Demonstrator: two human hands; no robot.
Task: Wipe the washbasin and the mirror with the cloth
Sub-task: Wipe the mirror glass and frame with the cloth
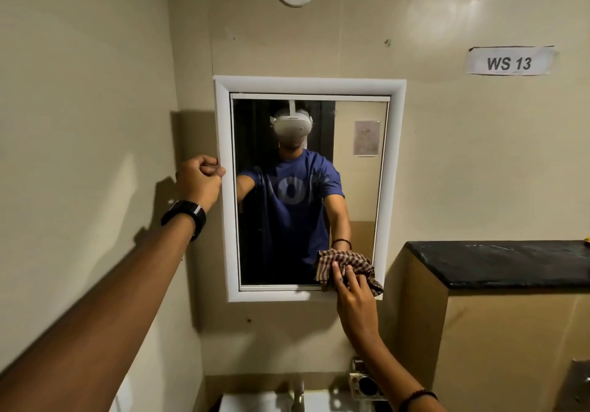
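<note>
Wiping the mirror, lower right corner. The right hand (pixel 354 303) lays straight fingers flat on the brown-and-cream checked cloth (pixel 357 264) and presses it against the glass of the rectangular wall mirror (pixel 357 188), where glass meets the bottom of the white moulded frame (pixel 309 84). The cloth is bunched under and above the fingertips and spills over the frame's lower right edge. The left hand (pixel 198 178), fingers curled tight, pinches the frame's left edge at mid-height, seemingly to steady it. Judged step: the mirror pass, at its lowest stroke. The next move calls for keeping flat pressure while sweeping the cloth along the bottom or up over the rest of the glass. The white washbasin (pixel 255 403) lies directly below, well apart from both hands.
</note>
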